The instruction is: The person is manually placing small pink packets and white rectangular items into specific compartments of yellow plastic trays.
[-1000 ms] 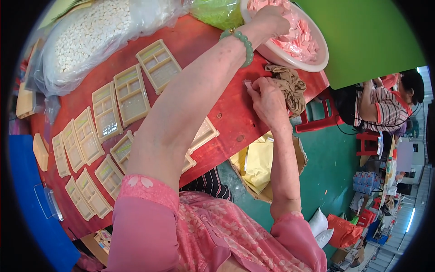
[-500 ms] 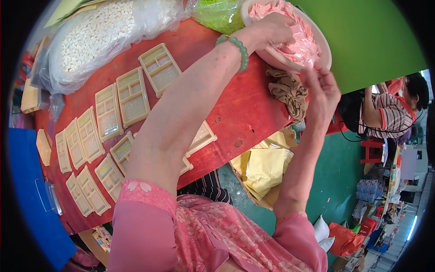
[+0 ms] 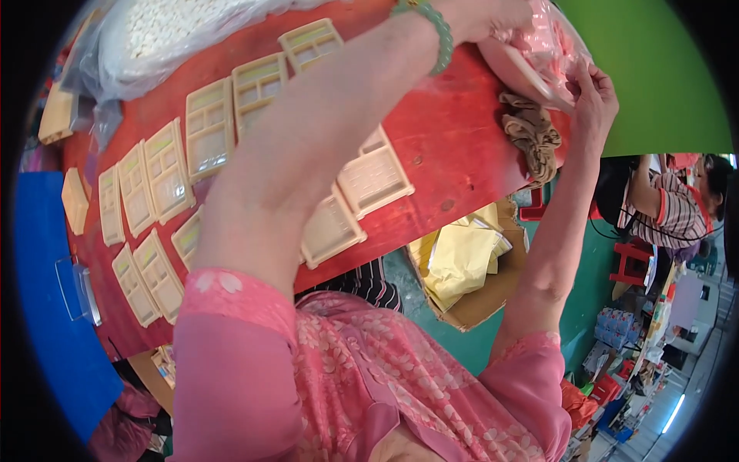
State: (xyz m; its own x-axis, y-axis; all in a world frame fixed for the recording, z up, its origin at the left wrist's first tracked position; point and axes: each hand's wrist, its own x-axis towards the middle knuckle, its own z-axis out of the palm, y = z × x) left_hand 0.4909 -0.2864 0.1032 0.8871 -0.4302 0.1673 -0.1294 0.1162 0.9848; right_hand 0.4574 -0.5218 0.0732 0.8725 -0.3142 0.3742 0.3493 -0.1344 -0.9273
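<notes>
At the far right of the red table stands a pale bowl [image 3: 514, 73] heaped with pink, shiny, plastic-looking pieces [image 3: 548, 38]. My left hand [image 3: 493, 17], with a green bead bracelet [image 3: 443, 35] at its wrist, is at the bowl's left side. Its fingers are curled against the pink pieces, their tips partly hidden. Across from it, my right hand [image 3: 594, 96] has thumb and fingers pinched together at the bowl's right rim; what they grip is too small to name. Beige compartment trays [image 3: 209, 127] lie in rows under and beyond my left forearm.
A crumpled brown cloth [image 3: 531, 137] lies beside the bowl. A clear bag of white pieces [image 3: 165, 27] rests at the far left. Below the table edge, a cardboard box [image 3: 486, 308] holds yellow packages [image 3: 462, 258]. A green board [image 3: 654, 69] borders the right. Another person [image 3: 670, 204] sits beyond.
The view has shifted, so the table and bowl sit higher and farther right. My left hand has moved to the bowl's left side; my right stays pinched at its rim.
</notes>
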